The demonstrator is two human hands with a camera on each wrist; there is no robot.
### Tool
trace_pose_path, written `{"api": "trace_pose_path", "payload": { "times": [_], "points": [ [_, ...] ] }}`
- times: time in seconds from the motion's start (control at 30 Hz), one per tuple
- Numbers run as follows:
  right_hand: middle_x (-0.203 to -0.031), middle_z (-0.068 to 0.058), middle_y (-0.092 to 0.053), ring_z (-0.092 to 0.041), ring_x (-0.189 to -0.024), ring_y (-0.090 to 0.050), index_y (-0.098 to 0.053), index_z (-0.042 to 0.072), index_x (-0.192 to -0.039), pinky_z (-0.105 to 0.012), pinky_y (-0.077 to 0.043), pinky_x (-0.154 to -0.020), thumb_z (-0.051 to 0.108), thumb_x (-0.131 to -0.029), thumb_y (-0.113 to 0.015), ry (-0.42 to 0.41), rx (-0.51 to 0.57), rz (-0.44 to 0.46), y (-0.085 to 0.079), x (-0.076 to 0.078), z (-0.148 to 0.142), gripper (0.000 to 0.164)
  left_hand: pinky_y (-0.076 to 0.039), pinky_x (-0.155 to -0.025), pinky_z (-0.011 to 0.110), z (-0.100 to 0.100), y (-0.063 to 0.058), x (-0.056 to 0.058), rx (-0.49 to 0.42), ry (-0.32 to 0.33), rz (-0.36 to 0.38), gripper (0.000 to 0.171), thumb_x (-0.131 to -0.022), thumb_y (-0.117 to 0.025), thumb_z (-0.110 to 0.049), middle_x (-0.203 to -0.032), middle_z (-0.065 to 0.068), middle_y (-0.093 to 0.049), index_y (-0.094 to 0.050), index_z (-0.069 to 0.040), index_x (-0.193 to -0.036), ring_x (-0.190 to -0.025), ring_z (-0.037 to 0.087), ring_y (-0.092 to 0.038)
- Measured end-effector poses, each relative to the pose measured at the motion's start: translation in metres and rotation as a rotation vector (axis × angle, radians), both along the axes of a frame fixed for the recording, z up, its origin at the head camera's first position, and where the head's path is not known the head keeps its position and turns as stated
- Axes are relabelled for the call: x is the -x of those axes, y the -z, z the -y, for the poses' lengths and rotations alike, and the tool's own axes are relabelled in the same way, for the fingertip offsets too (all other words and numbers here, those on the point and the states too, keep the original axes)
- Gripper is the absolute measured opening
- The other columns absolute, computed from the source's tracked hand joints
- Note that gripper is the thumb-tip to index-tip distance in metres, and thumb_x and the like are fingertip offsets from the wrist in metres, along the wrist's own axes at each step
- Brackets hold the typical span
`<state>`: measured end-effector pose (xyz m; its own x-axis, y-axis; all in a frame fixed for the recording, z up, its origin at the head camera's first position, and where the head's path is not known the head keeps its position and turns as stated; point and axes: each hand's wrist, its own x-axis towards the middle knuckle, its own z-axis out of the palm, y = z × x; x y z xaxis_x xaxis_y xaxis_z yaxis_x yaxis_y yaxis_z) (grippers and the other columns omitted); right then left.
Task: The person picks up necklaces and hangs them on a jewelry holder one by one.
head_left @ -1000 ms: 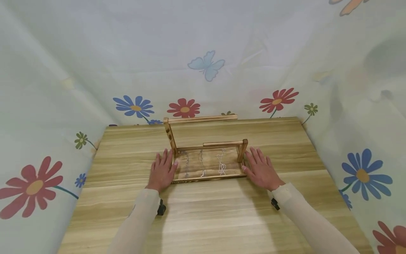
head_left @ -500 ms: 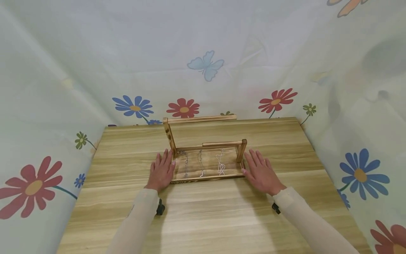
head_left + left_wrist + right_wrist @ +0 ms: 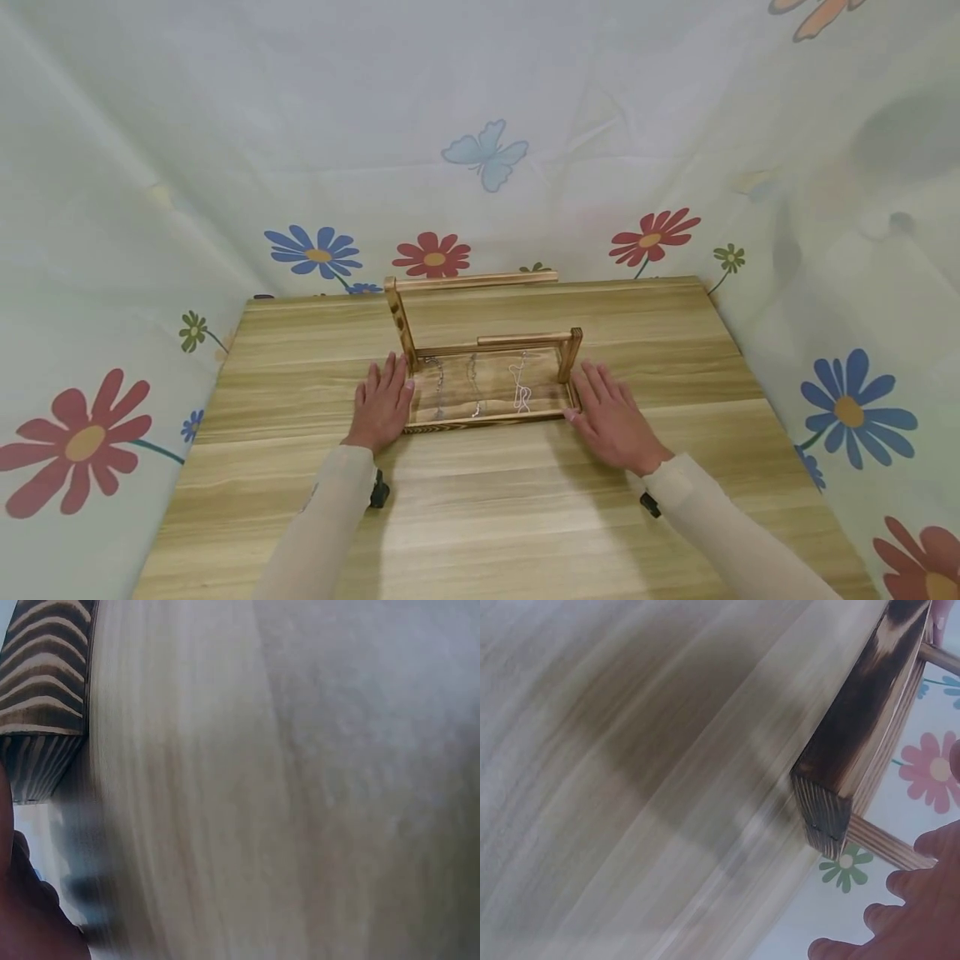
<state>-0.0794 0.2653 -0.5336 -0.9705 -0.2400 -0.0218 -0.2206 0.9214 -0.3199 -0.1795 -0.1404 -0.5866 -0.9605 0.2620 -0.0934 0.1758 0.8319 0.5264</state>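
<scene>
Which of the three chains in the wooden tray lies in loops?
The rightmost chain, nearest the shorter post: its strand loops; the left chain and middle chain run fairly straight.

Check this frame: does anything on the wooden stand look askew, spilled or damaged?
One minor oddity: on the base of the wooden stand, the right chain is bunched into loops, while the left chain and middle chain lie nearly straight. Nothing looks spilled, and no damage shows.
</scene>
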Motion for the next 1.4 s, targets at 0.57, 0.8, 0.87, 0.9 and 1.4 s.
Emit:
{"api": "trace_pose_path", "payload": {
  "times": [0.57,0.8,0.87,0.9,1.4],
  "points": [
    [-0.174,-0.022,-0.02,-0.045,-0.16,-0.02,-0.027,0.003,-0.165,-0.066,-0.024,-0.125,0.04,-0.111,-0.046,-0.074,0.024,-0.071,-0.003,-0.004,0.014,0.068,0.002,-0.125,0.073,0.0,0.0,0.0,-0.003,-0.007,0.032,0.064,-0.114,-0.016,-0.05,-0.178,0.009,-0.002,-0.007,-0.021,-0.17,-0.162,0.047,0.005],
    [-0.171,-0.023,-0.027,-0.044,-0.159,-0.025,-0.035,-0.003,-0.16,-0.06,-0.026,-0.127,0.032,-0.109,-0.053,-0.082,0.126,-0.112,0.0,0.004,0.02,0.064,0.002,-0.125,0.072,0.0,0.001,-0.001,-0.006,-0.012,0.022,0.064,-0.114,-0.015,-0.05,-0.178,0.01,-0.003,-0.007,-0.021,-0.17,-0.162,0.047,0.005],
    [-0.169,-0.023,-0.031,-0.044,-0.157,-0.028,-0.037,-0.004,-0.159,-0.061,-0.029,-0.126,0.029,-0.109,-0.055,-0.075,0.191,-0.121,-0.001,0.007,0.024,0.062,0.002,-0.126,0.072,0.0,0.001,-0.001,-0.001,-0.013,0.02,0.064,-0.114,-0.015,-0.05,-0.178,0.01,-0.003,-0.008,-0.021,-0.17,-0.162,0.047,0.005],
    [-0.168,-0.024,-0.033,-0.044,-0.156,-0.031,-0.038,-0.004,-0.158,-0.061,-0.031,-0.124,0.028,-0.109,-0.055,-0.072,0.227,-0.128,-0.001,0.008,0.026,0.061,0.001,-0.126,0.072,0.0,0.0,-0.002,0.001,-0.015,0.02,0.064,-0.114,-0.015,-0.05,-0.178,0.01,-0.003,-0.008,-0.021,-0.17,-0.163,0.047,0.005],
    [-0.158,-0.026,-0.045,-0.047,-0.139,-0.053,-0.041,0.0,-0.156,-0.059,-0.046,-0.113,0.026,-0.11,-0.054,0.08,0.674,0.04,0.008,0.029,0.052,0.054,0.001,-0.125,0.072,0.001,0.0,-0.003,0.003,-0.016,0.028,0.063,-0.114,-0.015,-0.049,-0.178,0.01,-0.001,-0.009,-0.021,-0.17,-0.162,0.047,0.006]
  ]
}}
